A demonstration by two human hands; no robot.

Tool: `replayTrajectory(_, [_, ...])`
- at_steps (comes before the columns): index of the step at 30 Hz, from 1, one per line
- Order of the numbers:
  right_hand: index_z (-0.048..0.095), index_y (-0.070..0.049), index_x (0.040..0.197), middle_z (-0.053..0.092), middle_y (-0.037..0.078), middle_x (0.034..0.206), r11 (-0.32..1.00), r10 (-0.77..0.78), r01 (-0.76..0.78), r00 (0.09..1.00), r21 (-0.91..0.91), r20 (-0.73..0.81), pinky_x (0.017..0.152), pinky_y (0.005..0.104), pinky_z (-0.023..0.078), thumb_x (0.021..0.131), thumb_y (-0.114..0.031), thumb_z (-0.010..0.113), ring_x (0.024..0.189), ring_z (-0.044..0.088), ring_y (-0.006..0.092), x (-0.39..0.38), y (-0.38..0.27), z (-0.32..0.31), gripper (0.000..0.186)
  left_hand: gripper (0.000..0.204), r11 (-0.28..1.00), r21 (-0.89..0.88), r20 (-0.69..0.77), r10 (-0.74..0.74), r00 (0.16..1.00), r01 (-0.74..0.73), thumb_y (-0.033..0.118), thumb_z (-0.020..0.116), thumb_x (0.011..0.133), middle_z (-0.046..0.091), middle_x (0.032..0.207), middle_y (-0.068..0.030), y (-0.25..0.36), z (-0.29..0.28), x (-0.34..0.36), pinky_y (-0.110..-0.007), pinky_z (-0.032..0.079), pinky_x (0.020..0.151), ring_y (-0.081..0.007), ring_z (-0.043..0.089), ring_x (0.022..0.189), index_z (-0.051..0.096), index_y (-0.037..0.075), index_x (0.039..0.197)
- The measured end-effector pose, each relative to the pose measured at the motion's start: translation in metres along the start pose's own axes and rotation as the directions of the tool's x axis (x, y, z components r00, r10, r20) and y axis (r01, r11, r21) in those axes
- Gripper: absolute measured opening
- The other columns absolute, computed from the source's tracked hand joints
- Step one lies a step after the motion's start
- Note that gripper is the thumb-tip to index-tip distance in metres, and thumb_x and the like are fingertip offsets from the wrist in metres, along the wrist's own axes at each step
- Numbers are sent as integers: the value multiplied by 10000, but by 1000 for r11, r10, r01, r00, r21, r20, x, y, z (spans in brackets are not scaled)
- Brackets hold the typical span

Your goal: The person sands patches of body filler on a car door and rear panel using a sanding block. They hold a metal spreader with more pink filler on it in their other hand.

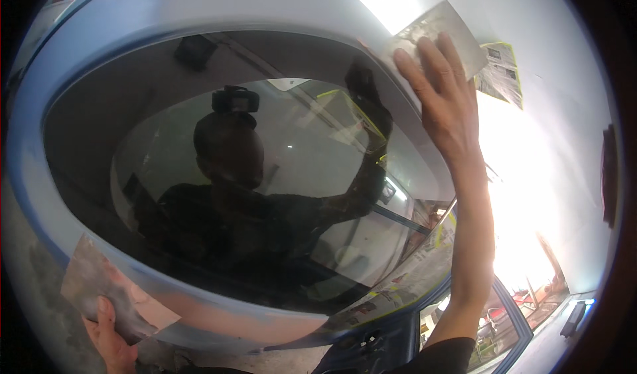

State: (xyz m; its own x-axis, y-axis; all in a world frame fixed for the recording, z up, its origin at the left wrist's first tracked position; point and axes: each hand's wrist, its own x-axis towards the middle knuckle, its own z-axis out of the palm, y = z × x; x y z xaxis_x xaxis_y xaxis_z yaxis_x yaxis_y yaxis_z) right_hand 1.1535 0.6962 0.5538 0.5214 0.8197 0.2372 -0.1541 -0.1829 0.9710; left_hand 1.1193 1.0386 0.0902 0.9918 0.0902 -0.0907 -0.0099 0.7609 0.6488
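Observation:
In my left hand (109, 337), at the lower left, is a flat square putty plate (123, 291) smeared with pinkish filler and grey patches; my thumb lies on its face. My right arm reaches up to the top right. There my right hand (441, 92) holds a pale, smudged, thin putty spreader (458, 32) against the painted frame around the window, three fingers laid on its face and the thumb out of sight. Between the hands is the large dark car window (292, 228), which mirrors my head and arm. Pinkish filler (245, 321) covers part of the panel below the glass.
Grey-blue bodywork (26, 142) curves around the window. Printed masking paper (391, 294) with yellow-green tape runs along the lower right of the glass. Another taped paper piece (501, 72) is at the upper right. A blue-framed opening (521, 327) stands beside my right forearm. Bright light glares behind it.

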Motion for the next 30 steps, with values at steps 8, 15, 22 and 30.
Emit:
replayTrajectory(8, [488,-376,1429,397,26,1503,996,45,-41,997,-75,59,948,525,471,855,-15,555,1417,347,327,6,-15,3,681,481,999,-41,57,-2,998,4,242,599,977,539,1289,-117,-7,9,0,-354,457,974,-211,553,1149,419,10,1357])
replayTrajectory(15, [483,-422,1420,354,5,1533,998,53,-50,995,-44,80,1008,513,454,880,-32,571,1441,306,300,4,-14,7,671,475,1000,-27,85,-10,996,13,241,612,963,535,1290,-139,-5,6,3,-360,442,991,-218,543,1156,430,-5,1327])
replayTrajectory(22, [503,-406,1409,366,5,1532,995,53,-44,994,-91,98,1004,493,458,890,-72,588,1441,314,290,-4,-12,9,623,469,1000,-12,59,16,998,-15,276,599,982,582,1209,-90,-8,10,4,-337,489,928,-190,592,1083,431,26,1343])
replayTrajectory(30, [513,-385,1408,388,14,1522,995,19,-16,999,-94,34,969,486,486,898,-73,564,1430,335,301,0,-14,6,600,502,1000,-21,46,21,999,-20,284,603,980,556,1241,-109,-9,5,8,-355,486,941,-209,578,1111,404,24,1361])
